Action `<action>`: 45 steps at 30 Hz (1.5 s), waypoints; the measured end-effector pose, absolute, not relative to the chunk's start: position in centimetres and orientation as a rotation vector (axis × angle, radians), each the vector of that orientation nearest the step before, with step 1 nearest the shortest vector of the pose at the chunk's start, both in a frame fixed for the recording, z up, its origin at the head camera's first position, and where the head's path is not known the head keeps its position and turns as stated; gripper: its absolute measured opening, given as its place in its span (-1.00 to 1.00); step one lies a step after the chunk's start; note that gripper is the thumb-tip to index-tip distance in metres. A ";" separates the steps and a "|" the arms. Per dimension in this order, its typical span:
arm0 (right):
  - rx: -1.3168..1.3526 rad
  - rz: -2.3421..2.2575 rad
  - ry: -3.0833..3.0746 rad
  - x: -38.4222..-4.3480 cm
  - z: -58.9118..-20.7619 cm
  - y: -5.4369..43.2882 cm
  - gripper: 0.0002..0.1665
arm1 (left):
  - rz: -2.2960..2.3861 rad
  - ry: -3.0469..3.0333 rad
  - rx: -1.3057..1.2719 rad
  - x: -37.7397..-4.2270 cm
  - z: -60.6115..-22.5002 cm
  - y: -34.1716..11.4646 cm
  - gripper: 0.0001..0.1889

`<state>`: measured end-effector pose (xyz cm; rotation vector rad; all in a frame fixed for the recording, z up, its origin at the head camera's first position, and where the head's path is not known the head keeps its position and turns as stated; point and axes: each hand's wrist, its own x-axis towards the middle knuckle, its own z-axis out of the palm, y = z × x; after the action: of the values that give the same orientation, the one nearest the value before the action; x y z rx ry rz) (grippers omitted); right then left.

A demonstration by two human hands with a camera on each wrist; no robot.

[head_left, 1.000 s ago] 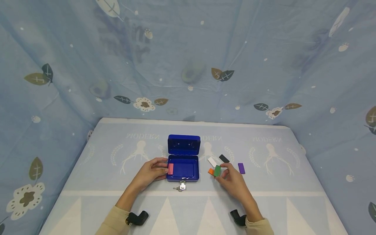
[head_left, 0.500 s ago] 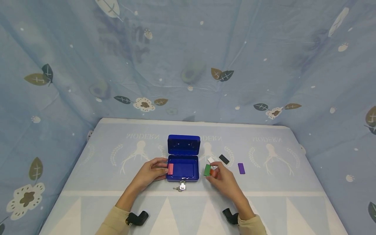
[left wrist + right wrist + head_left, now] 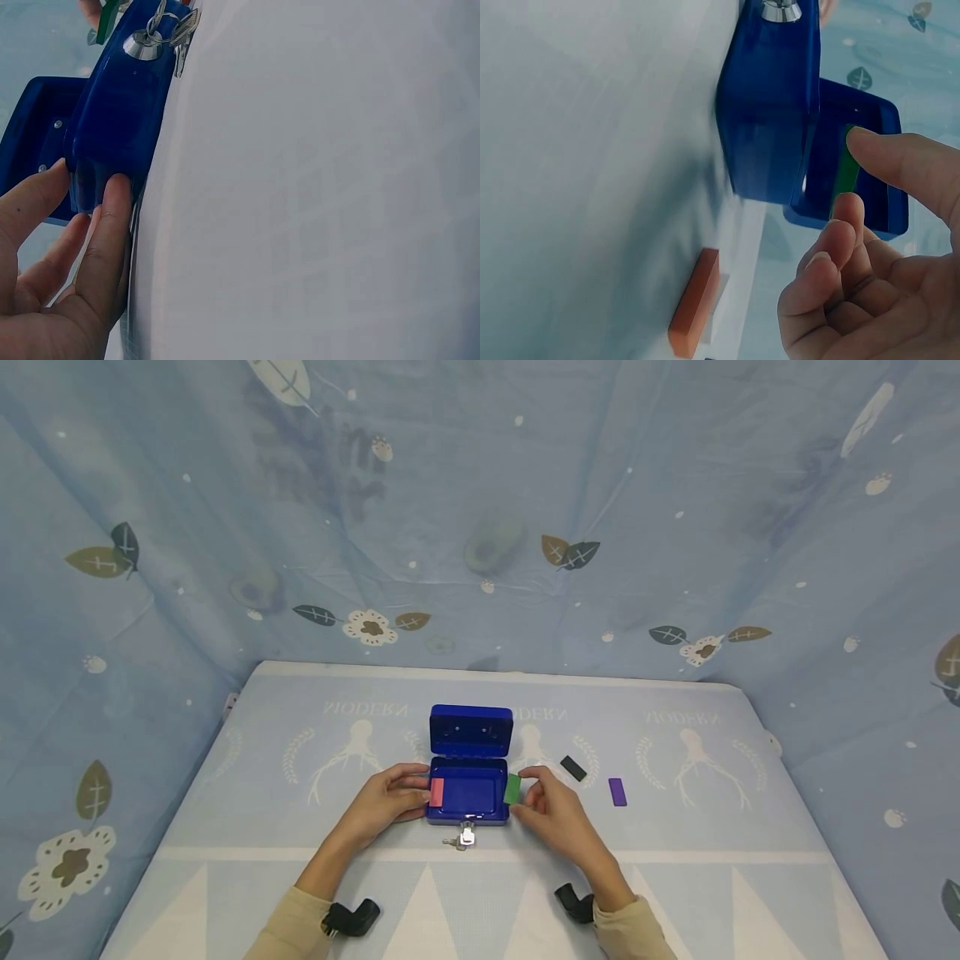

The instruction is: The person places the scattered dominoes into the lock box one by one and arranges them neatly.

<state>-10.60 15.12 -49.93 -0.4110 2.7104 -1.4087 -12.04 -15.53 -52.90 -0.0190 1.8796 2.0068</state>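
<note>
A blue cash box [image 3: 468, 816] stands with its lid [image 3: 471, 731] raised. Inside, along its left end, is a pink block [image 3: 437, 792]. My left hand [image 3: 386, 799] touches the box's left end with extended fingers [image 3: 105, 255]. At the box's right rim, my right hand [image 3: 555, 810] pinches a green block [image 3: 513, 789] between thumb and fingertips. In the right wrist view the green block shows edge-on in front of the lid. An orange block [image 3: 694, 304] lies below the right hand, which hides it in the head view.
To the right lie a black block [image 3: 573, 768] and a purple block [image 3: 617, 792]. Keys [image 3: 453, 842] hang from the lock [image 3: 467, 833] at the box's front. A patterned cloth [image 3: 675, 827] covers the table, and a blue curtain [image 3: 480, 485] hangs behind it.
My right hand has carried the green block left to the box's right rim. It now covers the orange and white blocks in the head view. My left hand keeps its place.
</note>
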 end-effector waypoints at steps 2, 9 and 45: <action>-0.432 -1.400 2.713 -10.8 -49.9 14.8 -0.45 | 2.008 1.874 -0.015 -12.0 -52.9 -15.6 -0.41; -0.486 -1.350 2.707 -11.5 -49.5 13.8 -0.42 | 2.006 1.872 -0.017 -12.1 -53.0 -15.7 -0.41; -0.704 -1.153 2.606 -14.7 -50.4 7.2 -0.48 | 2.006 1.867 0.011 -12.0 -52.8 -15.8 -0.44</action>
<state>-14.75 7.17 -50.39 -0.7039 2.6062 -1.1526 -12.00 -15.77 -52.84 0.0108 1.8671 2.0065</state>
